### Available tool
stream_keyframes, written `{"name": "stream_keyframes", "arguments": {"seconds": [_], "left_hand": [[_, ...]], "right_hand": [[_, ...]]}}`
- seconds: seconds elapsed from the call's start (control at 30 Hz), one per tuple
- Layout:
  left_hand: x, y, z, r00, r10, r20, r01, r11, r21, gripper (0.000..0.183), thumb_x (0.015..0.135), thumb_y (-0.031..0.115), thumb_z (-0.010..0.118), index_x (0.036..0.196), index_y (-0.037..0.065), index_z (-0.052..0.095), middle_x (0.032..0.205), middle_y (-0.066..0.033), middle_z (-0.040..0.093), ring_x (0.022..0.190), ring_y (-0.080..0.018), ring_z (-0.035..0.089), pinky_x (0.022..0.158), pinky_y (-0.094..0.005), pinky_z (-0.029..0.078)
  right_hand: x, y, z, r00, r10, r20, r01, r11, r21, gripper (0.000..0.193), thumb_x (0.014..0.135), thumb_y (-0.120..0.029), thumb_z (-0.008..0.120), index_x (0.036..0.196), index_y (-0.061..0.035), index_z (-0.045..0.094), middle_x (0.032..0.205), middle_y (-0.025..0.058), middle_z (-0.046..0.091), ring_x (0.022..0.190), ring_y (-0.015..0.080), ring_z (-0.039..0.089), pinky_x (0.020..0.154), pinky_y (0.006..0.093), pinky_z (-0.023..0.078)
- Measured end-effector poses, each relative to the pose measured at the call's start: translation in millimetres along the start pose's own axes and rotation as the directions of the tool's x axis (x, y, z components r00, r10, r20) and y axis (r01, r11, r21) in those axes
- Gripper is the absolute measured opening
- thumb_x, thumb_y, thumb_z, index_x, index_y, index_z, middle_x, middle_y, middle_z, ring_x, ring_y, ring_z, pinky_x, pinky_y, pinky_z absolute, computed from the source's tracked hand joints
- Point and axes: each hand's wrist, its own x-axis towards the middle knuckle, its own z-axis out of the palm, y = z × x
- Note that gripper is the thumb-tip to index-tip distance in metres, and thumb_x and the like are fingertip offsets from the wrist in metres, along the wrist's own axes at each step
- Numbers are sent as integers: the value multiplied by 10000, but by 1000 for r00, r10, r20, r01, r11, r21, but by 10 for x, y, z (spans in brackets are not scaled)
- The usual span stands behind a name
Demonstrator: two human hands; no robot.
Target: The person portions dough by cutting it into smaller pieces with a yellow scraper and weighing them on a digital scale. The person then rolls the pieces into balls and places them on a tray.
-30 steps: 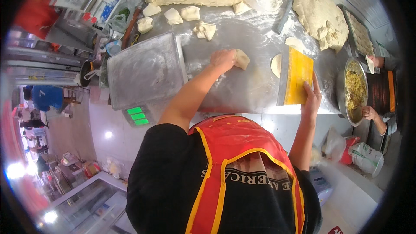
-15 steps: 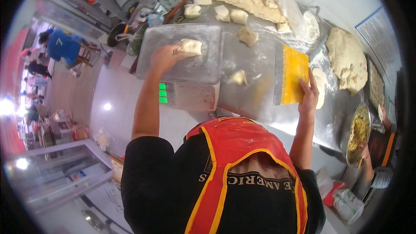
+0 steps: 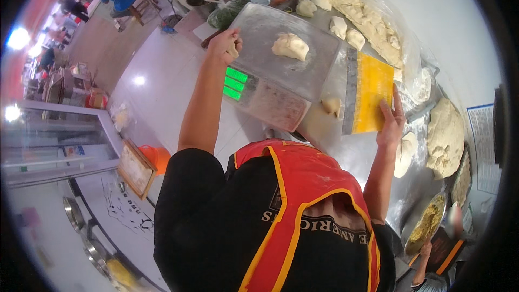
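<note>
My left hand (image 3: 224,45) is closed around a small piece of dough (image 3: 233,50), just past the left edge of the scale's metal pan (image 3: 259,24). On that pan lies a pale dough lump (image 3: 290,46), apart from my fingers. The digital scale (image 3: 281,103) has a lit green display below the pan. In my right hand (image 3: 393,121) is a dough scraper (image 3: 373,94) with a yellow handle and a grey metal blade, raised over the steel table (image 3: 313,121). Near the blade, a small dough scrap (image 3: 331,106) rests on the table.
Several cut dough pieces (image 3: 338,27) sit beside a long dough mass (image 3: 367,19) under plastic. Farther right are a large dough slab (image 3: 445,138) and a flattened piece (image 3: 405,154). Another person's hand (image 3: 426,250) is at a bowl of yellow filling (image 3: 427,221).
My left hand has left the dough lump on the pan and now holds a small dough piece at the pan's left edge. The view has turned; the scraper remains in my right hand.
</note>
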Motion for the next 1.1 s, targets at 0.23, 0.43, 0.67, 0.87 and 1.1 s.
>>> {"name": "stream_keyframes", "arguments": {"seconds": [0.23, 0.43, 0.67, 0.87, 1.1], "left_hand": [[-75, -114, 227, 996, 94, -2, -89, 950, 298, 202, 859, 226, 615, 926, 35, 597, 692, -11, 506, 622, -129, 528, 493, -257, 424], [-90, -532, 434, 874, 322, 364, -461, 308, 832, 271, 771, 267, 684, 874, 17, 661, 807, -75, 655, 695, -184, 605, 639, -359, 473], [-36, -767, 569, 872, 368, 323, -337, -26, 941, 325, 746, 355, 694, 836, 44, 676, 833, -168, 654, 822, -334, 628, 704, -430, 472], [-347, -633, 536, 898, 308, 314, -328, -6, 945, 333, 767, 385, 668, 807, 54, 667, 819, -158, 649, 818, -327, 624, 710, -432, 466], [-268, -775, 485, 861, 448, 242, -332, 133, 934, 300, 794, 356, 635, 890, 74, 603, 852, -135, 648, 838, -344, 611, 715, -427, 463]], "right_hand": [[23, -117, 468, 977, -118, 177, 153, 968, -197, 541, 857, 28, 560, 1376, -14, 415, 1141, 75, 595, 929, 104, 574, 815, 221, 460], [-20, -231, 883, 897, -272, 349, 420, 771, -479, 530, 870, -8, 557, 1379, -98, 437, 1146, 150, 628, 941, 149, 611, 833, 269, 479], [77, -26, 1409, 639, -386, 665, 769, 305, -562, 598, 790, -4, 556, 1364, -127, 442, 911, 187, 647, 657, 328, 647, 597, 403, 538], [151, 210, 1620, 603, -163, 781, 797, 128, -590, 626, 794, -45, 513, 1396, -147, 378, 803, 162, 639, 619, 331, 636, 544, 428, 518], [222, 273, 1812, 634, -120, 764, 766, 229, -600, 580, 825, -74, 534, 1375, -185, 389, 794, 162, 641, 692, 351, 625, 628, 450, 507]]}}
